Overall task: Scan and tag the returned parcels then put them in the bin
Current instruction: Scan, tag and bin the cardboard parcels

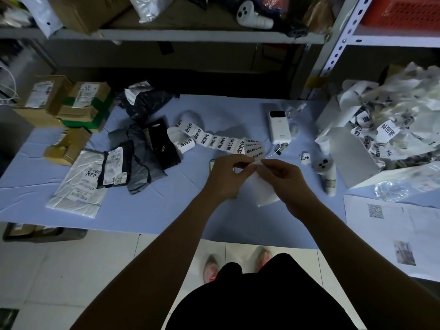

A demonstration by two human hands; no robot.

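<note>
A strip of white return labels [215, 140] printed in black runs across the blue table [147, 210] from a small roll [184, 146]. My left hand [226, 175] and my right hand [285, 179] meet above the table, both pinching the near end of the strip [253, 159]. A white parcel [264, 189] lies on the table under my hands, partly hidden. More parcels lie at the left: a white mailer bag [78, 186], dark plastic bags [142, 160] and several cardboard boxes [71, 108]. A white hand scanner [327, 173] lies to the right of my hands.
A white device with a dark screen [279, 127] lies at the back of the table. A box heaped with crumpled label backing [385, 129] stands at the right. Printed sheets [392, 229] lie at the near right. Metal shelves [190, 34] rise behind the table.
</note>
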